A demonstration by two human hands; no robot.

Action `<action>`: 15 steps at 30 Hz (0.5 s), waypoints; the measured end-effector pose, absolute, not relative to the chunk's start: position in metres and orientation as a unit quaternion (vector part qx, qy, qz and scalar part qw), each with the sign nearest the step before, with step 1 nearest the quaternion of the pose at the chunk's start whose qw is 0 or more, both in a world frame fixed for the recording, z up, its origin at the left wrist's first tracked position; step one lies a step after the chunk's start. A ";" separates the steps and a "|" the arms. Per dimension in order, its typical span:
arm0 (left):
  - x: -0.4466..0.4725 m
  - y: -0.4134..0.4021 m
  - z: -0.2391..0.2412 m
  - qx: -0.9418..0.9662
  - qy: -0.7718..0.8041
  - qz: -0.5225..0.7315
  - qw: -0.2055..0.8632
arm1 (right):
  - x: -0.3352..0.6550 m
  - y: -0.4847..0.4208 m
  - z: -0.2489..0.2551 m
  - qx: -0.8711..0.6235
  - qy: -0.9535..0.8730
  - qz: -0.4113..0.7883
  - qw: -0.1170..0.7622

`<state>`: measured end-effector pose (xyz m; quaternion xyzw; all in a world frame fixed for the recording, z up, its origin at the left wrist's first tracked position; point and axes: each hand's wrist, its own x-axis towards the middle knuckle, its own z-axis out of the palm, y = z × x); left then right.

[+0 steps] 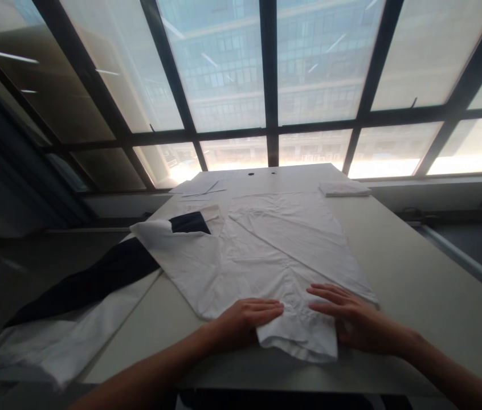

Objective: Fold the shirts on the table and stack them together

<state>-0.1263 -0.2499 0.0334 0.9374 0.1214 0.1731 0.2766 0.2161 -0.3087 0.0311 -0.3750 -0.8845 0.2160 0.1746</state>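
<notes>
Across the upper half of the frame, a bank of tall windows [224, 68] in dark frames, with a pale building beyond the glass. Below, from the centre to the bottom and right of the frame, a long white table [416, 285], narrowing toward the windows. At the centre of the frame, flat on the table, a white garment [258, 256], wrinkled, with a long diagonal fold on its right side and a gathered, creased part reaching down to the lower centre. At the left edge, a dark curtain [5, 154]. From left of centre to the lower left, navy-and-white fabric [108, 273], partly under the white garment and hanging over the table's left edge. At the lower centre, two bare hands on either side of the gathered part: the left hand [249, 319] palm down on the cloth, fingers together and straight, thumb hidden, impossible to tell whether pinching; the right hand [352, 319] unclenched, fingers spread over the right edge of the cloth. Left of centre, near the far end, loose white papers [193, 187]. Right of centre, a folded white cloth [343, 188]. Smallest, at the far end, a round dark hole [250, 173].
</notes>
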 end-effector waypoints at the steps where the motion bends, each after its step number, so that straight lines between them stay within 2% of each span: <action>1: -0.126 -0.250 0.035 0.927 0.131 0.179 0.303 | 0.213 -0.306 0.030 -0.359 -0.888 0.211 0.193; 4: -0.123 -0.251 0.041 0.881 0.186 0.195 0.388 | 0.210 -0.299 0.030 -0.343 -0.879 0.218 0.251; 8: -0.117 -0.246 0.044 0.808 0.307 0.204 0.460 | 0.209 -0.289 0.032 -0.396 -0.831 0.228 0.316; 12: -0.114 -0.232 0.035 0.749 0.420 0.223 0.461 | 0.202 -0.279 0.027 -0.474 -0.781 0.223 0.340; 15: -0.114 -0.222 0.029 0.742 0.447 0.241 0.438 | 0.196 -0.274 0.018 -0.533 -0.756 0.198 0.325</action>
